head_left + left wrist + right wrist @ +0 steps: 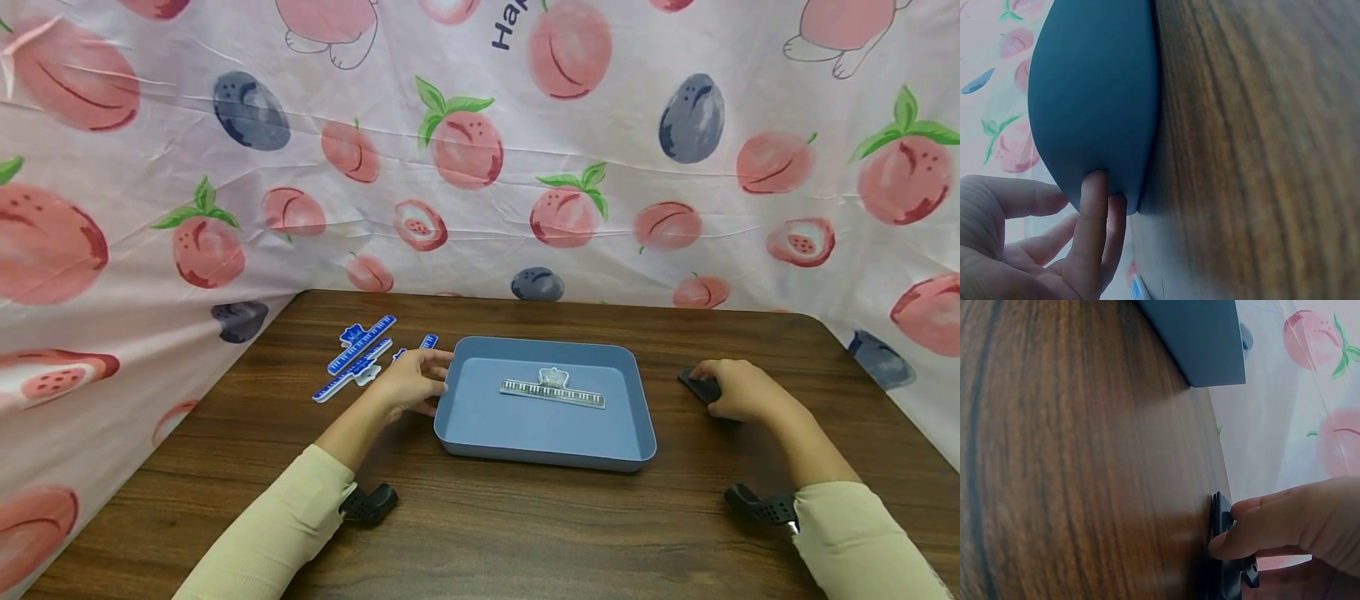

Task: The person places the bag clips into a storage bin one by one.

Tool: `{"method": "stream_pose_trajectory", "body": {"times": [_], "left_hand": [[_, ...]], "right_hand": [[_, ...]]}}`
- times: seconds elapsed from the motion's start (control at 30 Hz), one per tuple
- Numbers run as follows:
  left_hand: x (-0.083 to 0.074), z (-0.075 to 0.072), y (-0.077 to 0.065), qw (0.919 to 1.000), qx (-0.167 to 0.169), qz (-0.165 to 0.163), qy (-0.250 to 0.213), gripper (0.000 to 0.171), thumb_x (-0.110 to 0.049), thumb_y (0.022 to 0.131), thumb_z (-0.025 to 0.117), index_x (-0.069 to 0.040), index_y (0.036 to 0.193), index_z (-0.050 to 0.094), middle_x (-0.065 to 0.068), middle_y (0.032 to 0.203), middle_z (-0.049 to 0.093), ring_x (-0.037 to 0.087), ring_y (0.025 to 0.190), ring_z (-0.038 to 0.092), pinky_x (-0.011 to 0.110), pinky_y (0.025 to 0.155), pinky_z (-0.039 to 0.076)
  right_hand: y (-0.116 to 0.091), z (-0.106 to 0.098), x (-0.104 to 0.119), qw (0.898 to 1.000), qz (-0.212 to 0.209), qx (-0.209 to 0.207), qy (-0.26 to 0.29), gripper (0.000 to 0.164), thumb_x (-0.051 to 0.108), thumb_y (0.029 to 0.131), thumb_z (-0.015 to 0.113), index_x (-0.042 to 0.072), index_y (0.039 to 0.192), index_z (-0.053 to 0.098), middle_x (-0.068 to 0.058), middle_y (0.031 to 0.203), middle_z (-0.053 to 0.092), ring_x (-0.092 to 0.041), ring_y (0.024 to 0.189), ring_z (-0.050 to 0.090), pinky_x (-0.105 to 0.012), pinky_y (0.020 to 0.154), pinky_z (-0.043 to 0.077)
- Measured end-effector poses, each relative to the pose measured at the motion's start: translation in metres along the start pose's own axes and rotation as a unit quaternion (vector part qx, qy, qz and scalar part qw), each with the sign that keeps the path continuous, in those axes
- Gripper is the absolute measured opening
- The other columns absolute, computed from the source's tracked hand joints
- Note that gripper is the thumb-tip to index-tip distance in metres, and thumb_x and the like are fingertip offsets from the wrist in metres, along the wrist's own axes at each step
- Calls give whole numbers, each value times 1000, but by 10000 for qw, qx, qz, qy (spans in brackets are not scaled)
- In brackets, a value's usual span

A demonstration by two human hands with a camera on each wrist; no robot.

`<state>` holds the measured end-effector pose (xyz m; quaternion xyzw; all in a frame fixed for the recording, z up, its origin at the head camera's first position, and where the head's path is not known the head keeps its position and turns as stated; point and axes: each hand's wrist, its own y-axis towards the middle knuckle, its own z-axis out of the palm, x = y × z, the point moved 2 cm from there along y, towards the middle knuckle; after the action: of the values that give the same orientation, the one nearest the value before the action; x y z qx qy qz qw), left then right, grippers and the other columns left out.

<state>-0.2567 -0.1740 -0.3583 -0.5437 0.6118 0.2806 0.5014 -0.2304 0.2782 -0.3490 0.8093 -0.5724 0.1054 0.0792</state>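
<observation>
A shallow blue-grey tray (543, 464) stands on the table, and a transparent clip (552, 390) with a piano-key pattern lies inside it. My left hand (411, 383) rests at the tray's left side. In the left wrist view, its nearly straight fingers (1094, 206) touch the outer wall. Right of the tray, my right hand (738, 390) pinches a flat black clip (705, 388) at the table surface. The right wrist view shows the thumb and fingers on the black clip (1225, 569); part of it is covered by them.
Left of the tray lie a blue clip (362, 343), a blue-and-white clip (352, 371) and another blue clip (428, 342), partly hidden behind my left hand. The brown wooden table (540, 533) ends at a fruit-print cloth (480, 208) at the back and sides.
</observation>
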Motion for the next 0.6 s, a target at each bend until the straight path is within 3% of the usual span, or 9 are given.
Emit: {"method": "stream_pose_trajectory", "body": {"times": [0.6], "left_hand": [[-1,1,0,10000,35,23,-24,56,12,89,54,1,143,44,26,123,57,32,99,62,44,65,58]], "right_hand": [[6,-12,17,9995,-261,-188,13,42,1,70,77,-4,110,65,-20,98,64,-39,90,60,-56,76,49]]}}
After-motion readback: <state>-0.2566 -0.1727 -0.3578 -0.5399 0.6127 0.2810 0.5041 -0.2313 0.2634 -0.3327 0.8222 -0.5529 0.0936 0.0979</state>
